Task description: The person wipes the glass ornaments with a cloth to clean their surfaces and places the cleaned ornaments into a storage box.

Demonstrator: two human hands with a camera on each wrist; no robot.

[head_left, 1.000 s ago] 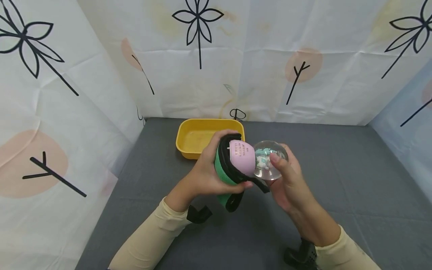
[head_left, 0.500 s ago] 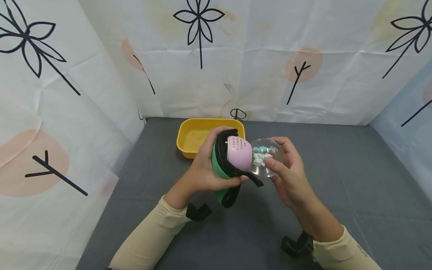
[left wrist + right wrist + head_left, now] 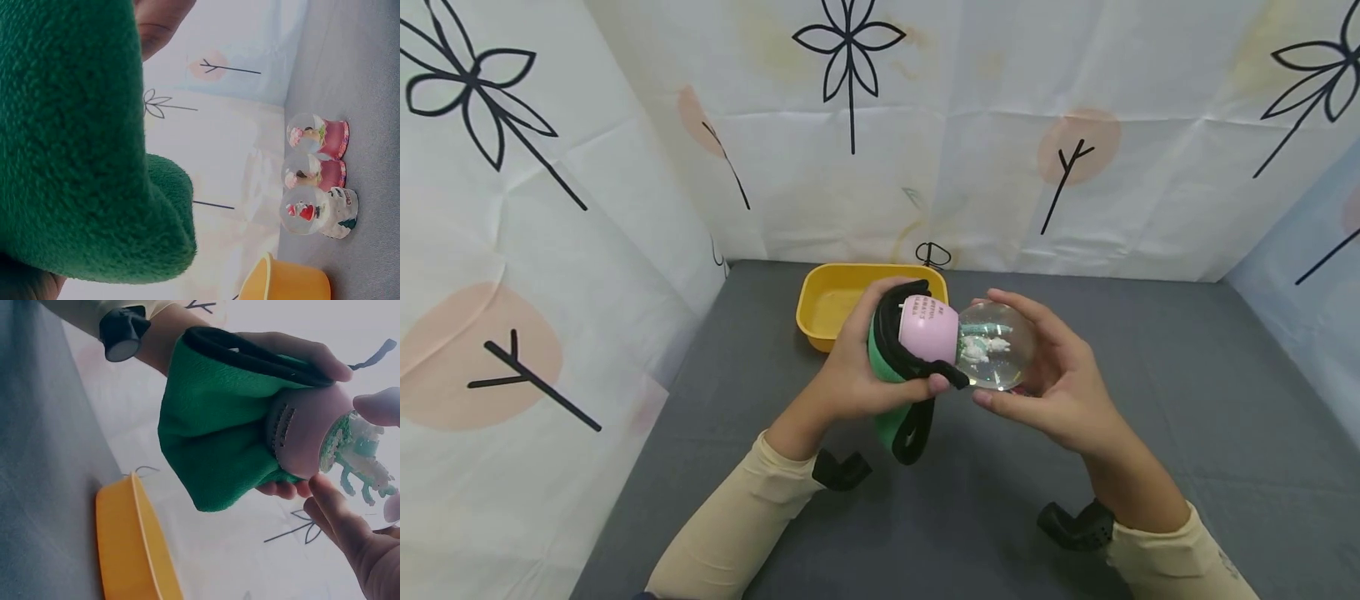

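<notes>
A snow globe with a pink lettered base [image 3: 928, 329] lies sideways between my hands above the table. Its clear ball holds a white and teal figure [image 3: 367, 464]. My left hand [image 3: 853, 379] grips a green fleece pouch with black trim [image 3: 209, 425], which covers the bottom end of the base. The green fleece fills much of the left wrist view, hiding the globe there. My right hand [image 3: 1075, 400] holds the glass ball [image 3: 1009, 354] from the right, its thumb below and its fingers curved around the far side.
A yellow tub [image 3: 822, 312] stands at the back of the grey table [image 3: 1187, 375], partly behind my left hand. In the left wrist view, two globes with red bases [image 3: 335, 139] and one with a white base [image 3: 340, 212] stand near the tub.
My right thumb has moved off the front of the glass to below it, with the hand shifting right. The left hand and pouch have risen slightly; the figure in the ball shows more fully.
</notes>
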